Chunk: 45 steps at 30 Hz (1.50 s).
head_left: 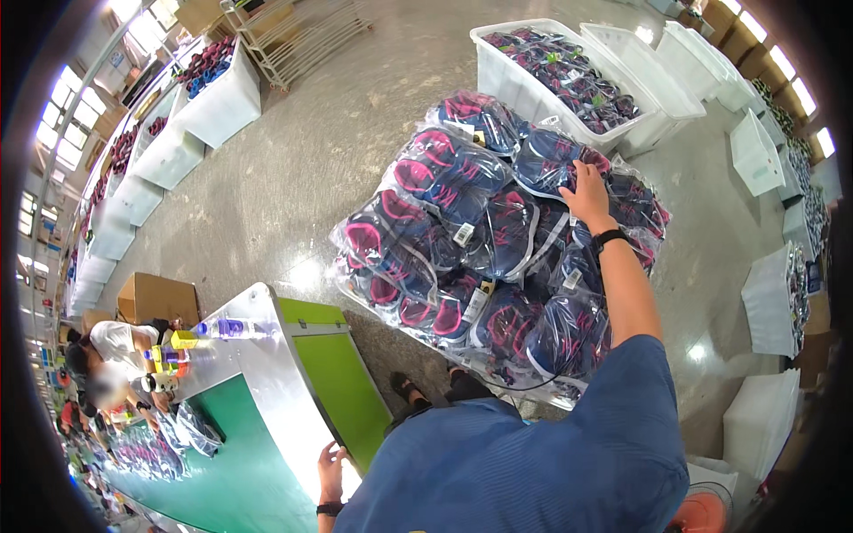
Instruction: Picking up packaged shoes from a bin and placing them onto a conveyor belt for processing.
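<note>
My right hand (586, 197) reaches out over a big pile and grips the near end of a clear-bagged pair of navy shoes (544, 162), thumb on one side and fingers on the other. Around it lie several more bagged pairs of navy shoes (511, 233) with pink linings and laces, stacked in layers; some bags carry white labels. Low in the picture, my left hand (331, 473) is by the edge of the metal-topped table (267, 355). Its fingers are loosely bent and apart, with nothing seen in them.
A white bin (498, 71) of shoes stands just beyond the pile, with white bins (684, 111) beside it. More bins (222, 115) line the left. Co-workers (124, 342) sit at the green-topped table (253, 444). A cardboard box (158, 299) and a fan (702, 511) are nearby.
</note>
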### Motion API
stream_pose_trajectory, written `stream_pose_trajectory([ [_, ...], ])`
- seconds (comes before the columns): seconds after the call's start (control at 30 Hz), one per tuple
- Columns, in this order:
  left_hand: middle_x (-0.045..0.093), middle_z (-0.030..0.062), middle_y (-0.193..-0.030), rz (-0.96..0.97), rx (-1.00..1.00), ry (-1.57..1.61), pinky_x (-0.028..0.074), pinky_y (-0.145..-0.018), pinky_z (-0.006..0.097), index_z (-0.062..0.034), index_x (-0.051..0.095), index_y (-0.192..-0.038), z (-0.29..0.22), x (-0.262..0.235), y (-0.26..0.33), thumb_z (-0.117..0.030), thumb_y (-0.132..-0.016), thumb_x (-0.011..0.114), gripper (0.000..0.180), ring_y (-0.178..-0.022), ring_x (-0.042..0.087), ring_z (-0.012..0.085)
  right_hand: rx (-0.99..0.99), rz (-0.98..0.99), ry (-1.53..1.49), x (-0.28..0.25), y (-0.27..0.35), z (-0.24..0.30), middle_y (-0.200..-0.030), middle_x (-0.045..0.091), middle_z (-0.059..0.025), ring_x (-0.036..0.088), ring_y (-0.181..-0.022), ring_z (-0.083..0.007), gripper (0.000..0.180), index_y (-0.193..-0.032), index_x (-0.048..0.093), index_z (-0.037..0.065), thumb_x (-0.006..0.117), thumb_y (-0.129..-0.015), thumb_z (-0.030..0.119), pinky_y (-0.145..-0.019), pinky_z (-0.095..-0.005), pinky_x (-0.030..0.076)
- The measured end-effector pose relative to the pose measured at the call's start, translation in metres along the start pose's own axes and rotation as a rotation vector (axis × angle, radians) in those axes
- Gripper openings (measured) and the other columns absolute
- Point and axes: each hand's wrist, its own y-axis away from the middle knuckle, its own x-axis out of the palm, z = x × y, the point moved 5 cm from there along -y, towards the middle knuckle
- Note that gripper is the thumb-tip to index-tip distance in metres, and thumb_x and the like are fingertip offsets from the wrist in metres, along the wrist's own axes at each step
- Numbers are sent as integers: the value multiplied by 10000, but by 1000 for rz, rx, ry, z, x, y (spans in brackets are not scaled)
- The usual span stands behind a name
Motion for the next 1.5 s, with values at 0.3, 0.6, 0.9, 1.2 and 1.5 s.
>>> stream_pose_trajectory([
  [0.3, 692, 93, -1026, 77, 47, -108, 535, -699, 301, -29, 523, -1420, 110, -93, -82, -217, -968, 661, 509, -909, 673, 173, 144, 379, -631, -103, 96, 107, -1010, 667, -61, 646, -905, -141, 408, -1255, 624, 13, 757, -881, 107, -835, -288, 526],
  [0.6, 728, 217, -1111, -171, 53, -243, 546, -900, 403, 5, 678, -1229, 131, -230, -107, -363, -873, 746, 517, -1023, 701, 348, 72, 628, -771, -160, 269, 284, -1008, 682, -55, 627, -905, -122, 408, -1316, 602, -5, 672, -917, 43, -830, -267, 500],
  [0.9, 708, 255, -1162, -794, -85, -231, 516, -994, 442, 18, 659, -1258, 186, -395, -177, -427, -821, 758, 632, -1137, 663, 398, 197, 770, -768, -100, 356, 393, -1028, 680, -60, 642, -915, -124, 404, -1296, 605, -25, 704, -909, 39, -839, -261, 502],
  [1.2, 729, 265, -1007, -767, 169, -144, 555, -816, 422, 51, 703, -1139, 314, -571, -308, -342, -988, 608, 432, -891, 697, 360, -126, 779, -459, -90, 362, 438, -922, 656, -134, 673, -853, -263, 394, -1174, 654, 7, 771, -849, 197, -781, -358, 543],
  [1.5, 541, 256, -1452, -947, -132, 100, 457, -1080, 442, 42, 483, -1456, 291, -586, -350, -420, -892, 744, 775, -1263, 576, 350, -11, 757, -288, -93, 389, 409, -905, 700, -127, 689, -800, -277, 381, -1155, 671, 9, 755, -865, 241, -723, -396, 539],
])
